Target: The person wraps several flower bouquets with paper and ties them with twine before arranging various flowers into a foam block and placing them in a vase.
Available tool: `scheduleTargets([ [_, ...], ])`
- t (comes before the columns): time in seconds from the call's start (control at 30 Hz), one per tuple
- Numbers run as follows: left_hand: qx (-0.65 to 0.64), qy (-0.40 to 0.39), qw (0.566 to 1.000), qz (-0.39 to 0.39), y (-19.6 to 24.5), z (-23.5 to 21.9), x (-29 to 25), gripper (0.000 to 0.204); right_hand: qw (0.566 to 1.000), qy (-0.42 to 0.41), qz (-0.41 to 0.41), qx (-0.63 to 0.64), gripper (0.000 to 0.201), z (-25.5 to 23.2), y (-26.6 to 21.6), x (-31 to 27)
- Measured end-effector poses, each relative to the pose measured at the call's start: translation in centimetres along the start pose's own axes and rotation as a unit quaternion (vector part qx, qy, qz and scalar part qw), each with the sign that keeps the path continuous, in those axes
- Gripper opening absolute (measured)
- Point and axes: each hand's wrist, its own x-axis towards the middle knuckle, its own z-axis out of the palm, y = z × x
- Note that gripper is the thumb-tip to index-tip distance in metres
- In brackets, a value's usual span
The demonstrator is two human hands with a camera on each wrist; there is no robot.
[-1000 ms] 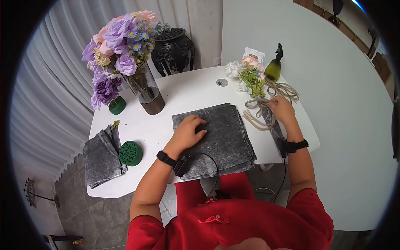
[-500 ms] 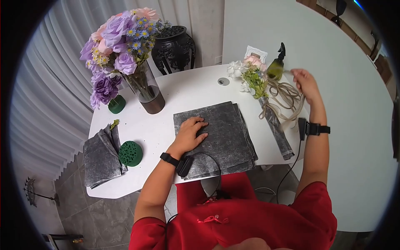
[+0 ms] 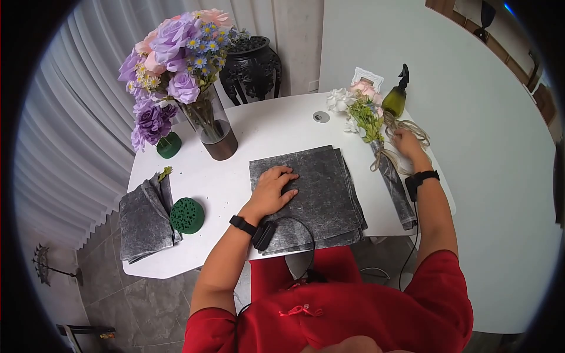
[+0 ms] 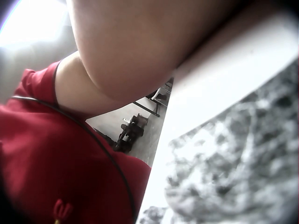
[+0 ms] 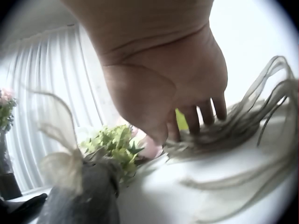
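My left hand rests on a stack of dark grey wrapping sheets, fingers loosely bent. In the left wrist view only the forearm, a red top and a blurred part of the sheets show. My right hand is at a bundle of beige ribbon; in the right wrist view its thumb and fingers reach down onto the ribbon, fingertips partly hidden in the strands. Left of this hand lies a small bouquet of white and pink flowers, its grey-wrapped stem tied with ribbon.
Behind the bouquet stand a green spray bottle and a white frame. On the left are a tall vase of purple flowers, a green foam block, purple flowers in green foam and folded grey sheets.
My right hand went from the bouquet's ribbon bow out to the right, then came back to the ribbon bundle. The ribbon by the stem now lies gathered closer. My left hand stayed on the sheets.
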Motion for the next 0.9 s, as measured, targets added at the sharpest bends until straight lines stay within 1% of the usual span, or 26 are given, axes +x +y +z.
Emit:
scheduleTargets([
  [0.03,0.000,0.000,1.000,0.001,0.0,0.0,0.0,0.040,1.000,-0.002,0.000,0.000,0.028,-0.4,-0.7,-0.3],
  [0.1,-0.002,-0.002,1.000,0.002,0.0,-0.1,-0.1,0.040,0.989,0.017,0.072,0.126,0.035,-2.3,-2.3,-0.9],
  [0.13,-0.002,0.000,1.000,0.004,0.0,-0.1,0.0,0.040,0.989,0.017,0.072,0.125,0.035,-3.5,-4.0,-1.6],
  [0.2,-0.001,0.000,1.000,0.005,0.0,-0.1,0.0,0.040,0.977,-0.064,0.125,0.162,0.050,-5.2,-7.1,-3.5],
  [0.23,0.003,0.000,1.000,0.005,0.0,0.0,0.0,0.040,0.977,-0.063,0.125,0.161,0.050,-4.5,-7.1,-4.1],
  [0.27,0.002,0.000,1.000,0.005,0.0,0.0,0.0,0.040,0.982,-0.092,0.103,0.132,0.058,-3.2,-6.9,-4.6],
  [0.3,0.000,0.000,1.000,0.004,0.1,0.0,0.0,0.040,0.984,-0.122,0.079,0.102,0.065,-3.0,-7.8,-5.2],
  [0.33,-0.001,-0.001,1.000,0.002,0.1,-0.1,-0.1,0.040,0.980,-0.159,0.077,0.087,0.068,-4.0,-9.2,-5.8],
  [0.37,-0.001,0.000,1.000,0.000,0.1,-0.1,-0.1,0.040,0.980,-0.161,0.075,0.088,0.068,-3.7,-9.2,-5.7],
  [0.43,-0.005,-0.001,1.000,-0.003,0.2,-0.2,-0.2,0.040,0.986,-0.157,0.057,0.021,0.063,-2.8,-9.2,-5.2],
  [0.47,-0.003,0.001,1.000,-0.007,0.2,-0.2,-0.2,0.040,0.988,-0.139,0.061,0.021,0.058,-2.5,-9.2,-5.0],
  [0.5,-0.005,0.001,1.000,-0.005,0.2,-0.1,-0.2,0.040,0.988,-0.140,0.057,0.022,0.058,-2.4,-9.3,-4.9],
  [0.57,-0.007,0.003,1.000,-0.005,0.1,-0.1,-0.2,0.040,0.986,-0.098,0.059,0.119,0.053,-2.4,-9.3,-4.5],
  [0.6,-0.009,0.003,1.000,-0.003,0.1,-0.1,-0.2,0.040,0.985,-0.045,0.027,0.167,0.043,-1.9,-9.2,-4.6],
  [0.63,-0.011,0.002,1.000,-0.001,0.1,-0.2,-0.2,0.040,0.985,-0.046,0.024,0.167,0.043,-3.0,-10.6,-4.8],
  [0.7,-0.009,0.004,1.000,-0.001,0.0,-0.2,-0.2,0.040,0.956,-0.049,0.039,0.286,0.052,-5.2,-13.7,-5.2],
  [0.73,-0.008,0.005,1.000,0.001,0.0,-0.2,-0.2,0.040,0.958,-0.029,0.030,0.283,0.049,-5.3,-14.9,-5.4],
  [0.77,-0.010,0.004,1.000,0.000,0.0,-0.1,-0.2,0.040,0.959,-0.030,0.030,0.282,0.049,-5.5,-16.3,-5.8],
  [0.83,-0.003,0.007,1.000,0.008,-0.1,-0.1,-0.2,0.039,0.949,-0.007,0.001,0.315,0.040,-6.7,-19.6,-6.6],
  [0.87,-0.002,0.008,1.000,0.006,-0.1,-0.1,-0.2,0.039,0.930,-0.044,-0.008,0.364,0.040,-5.5,-19.8,-6.2],
  [0.9,-0.007,0.009,1.000,0.007,-0.2,0.0,-0.3,0.039,0.930,-0.045,-0.010,0.365,0.040,-5.8,-21.1,-6.5],
])
